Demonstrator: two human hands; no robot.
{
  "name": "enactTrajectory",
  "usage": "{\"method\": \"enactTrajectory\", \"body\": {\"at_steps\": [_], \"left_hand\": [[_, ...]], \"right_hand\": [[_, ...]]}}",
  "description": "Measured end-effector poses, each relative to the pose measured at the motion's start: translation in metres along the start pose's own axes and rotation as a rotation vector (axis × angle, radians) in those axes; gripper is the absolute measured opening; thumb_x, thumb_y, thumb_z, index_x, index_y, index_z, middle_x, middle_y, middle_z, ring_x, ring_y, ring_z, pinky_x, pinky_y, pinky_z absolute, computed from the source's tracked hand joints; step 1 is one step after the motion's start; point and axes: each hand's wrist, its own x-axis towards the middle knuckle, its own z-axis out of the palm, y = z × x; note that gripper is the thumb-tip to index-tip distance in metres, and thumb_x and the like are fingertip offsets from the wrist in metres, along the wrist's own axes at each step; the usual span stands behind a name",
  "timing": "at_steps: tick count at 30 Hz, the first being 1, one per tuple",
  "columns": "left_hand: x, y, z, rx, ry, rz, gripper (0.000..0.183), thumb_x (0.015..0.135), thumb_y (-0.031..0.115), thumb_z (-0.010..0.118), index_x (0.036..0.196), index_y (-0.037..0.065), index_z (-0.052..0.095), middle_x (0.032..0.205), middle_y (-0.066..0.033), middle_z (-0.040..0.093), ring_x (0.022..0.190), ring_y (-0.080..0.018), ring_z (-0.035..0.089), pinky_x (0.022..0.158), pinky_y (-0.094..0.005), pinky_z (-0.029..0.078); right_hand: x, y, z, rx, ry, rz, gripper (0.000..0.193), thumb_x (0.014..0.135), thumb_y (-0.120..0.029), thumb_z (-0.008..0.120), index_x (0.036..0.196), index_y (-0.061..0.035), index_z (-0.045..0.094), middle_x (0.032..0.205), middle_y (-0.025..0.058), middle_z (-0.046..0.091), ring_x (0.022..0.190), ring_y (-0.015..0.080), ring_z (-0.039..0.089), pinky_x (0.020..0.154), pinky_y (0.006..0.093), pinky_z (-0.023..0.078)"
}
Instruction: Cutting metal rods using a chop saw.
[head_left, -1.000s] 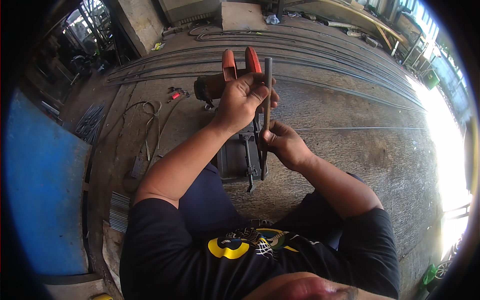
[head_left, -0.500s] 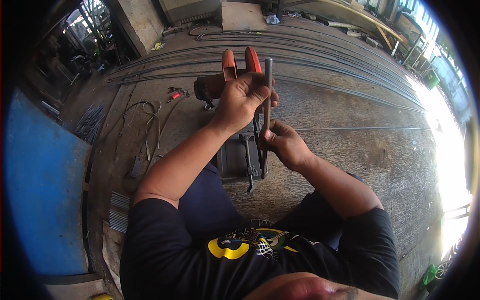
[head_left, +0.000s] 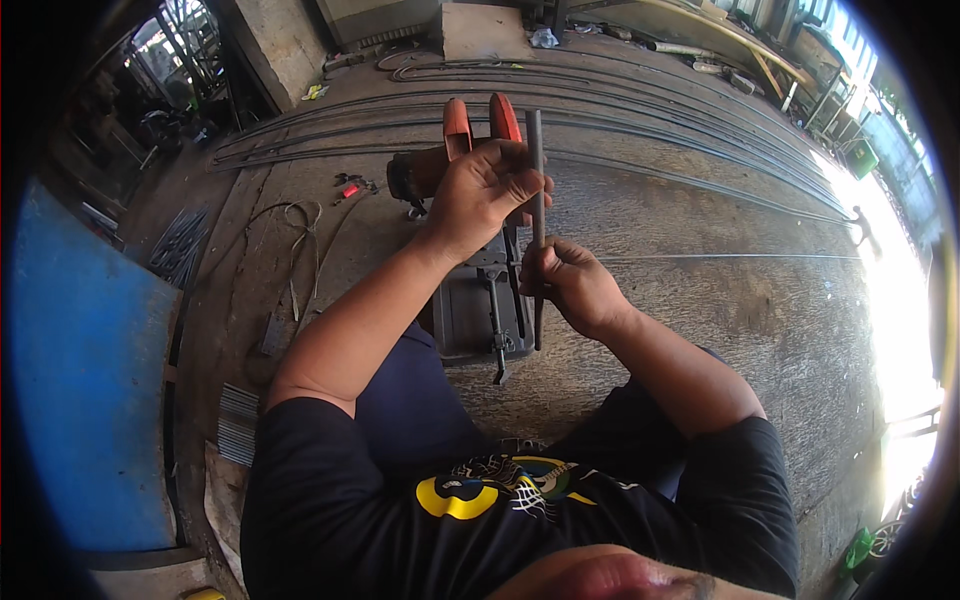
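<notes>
A straight grey metal rod (head_left: 537, 220) stands nearly upright in the picture, held in both hands. My left hand (head_left: 480, 200) is closed on its upper part, thumb against the rod. Lower down, my right hand (head_left: 578, 290) pinches it, and the rod's lower end pokes out beneath those fingers. Behind and below my hands sits a cut-off saw with a dark base (head_left: 466, 318) and a clamp screw (head_left: 496, 320). Its orange-red upper parts (head_left: 503, 118) rise beyond my left hand, which hides much of the saw's middle.
Long thin metal bars (head_left: 690, 150) lie across the floor beyond the saw. Left of it are a looped cable (head_left: 300, 225) and a small red item (head_left: 350, 190). A blue panel (head_left: 90, 370) stands at far left, near short cut rods (head_left: 238, 424). Strong glare covers the right edge.
The rod has tilted slightly: its lower end has swung right and its top a little left. Both hands keep hold of it. A dark shape now shows in the glare at the right.
</notes>
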Motion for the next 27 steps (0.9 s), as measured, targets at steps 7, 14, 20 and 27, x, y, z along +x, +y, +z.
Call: {"method": "enactTrajectory", "body": {"at_steps": [7,14,20,27], "left_hand": [[-0.001,-0.001,0.001,0.083,-0.073,-0.070,0.021,0.088,0.010,0.062,0.106,-0.001,0.060,0.094,-0.0060,0.066,0.085,-0.0127,0.063,0.078,-0.0266,0.051],[-0.003,-0.001,0.000,0.217,0.006,0.031,0.016,0.085,0.010,0.067,0.096,0.000,0.063,0.087,-0.0035,0.066,0.083,-0.0087,0.060,0.077,-0.0240,0.048],[0.000,-0.001,-0.001,0.248,0.031,0.072,0.017,0.087,0.009,0.066,0.098,0.000,0.057,0.084,-0.0025,0.063,0.075,-0.0087,0.061,0.071,-0.0218,0.050],[0.001,-0.003,0.003,0.229,0.075,0.074,0.017,0.086,0.010,0.067,0.096,0.001,0.057,0.078,-0.0019,0.062,0.070,-0.0085,0.058,0.066,-0.0212,0.048]], "right_hand": [[0.002,-0.003,0.000,0.173,-0.023,-0.006,0.030,0.096,-0.033,0.048,0.098,-0.0040,0.054,0.086,0.0075,0.058,0.081,0.0198,0.056,0.078,0.0352,0.046],[0.002,-0.004,-0.003,0.238,-0.106,0.043,0.036,0.095,-0.037,0.048,0.104,-0.0025,0.053,0.089,0.0085,0.058,0.083,0.0219,0.057,0.081,0.0372,0.045],[0.007,-0.002,-0.008,0.131,-0.049,-0.067,0.026,0.094,-0.025,0.055,0.106,-0.0025,0.051,0.086,0.0060,0.057,0.083,0.0154,0.057,0.079,0.0298,0.047],[0.007,-0.001,-0.014,0.000,-0.012,-0.087,0.017,0.090,-0.018,0.060,0.097,-0.0039,0.052,0.088,0.0036,0.057,0.083,0.0125,0.056,0.079,0.0268,0.046]]}}
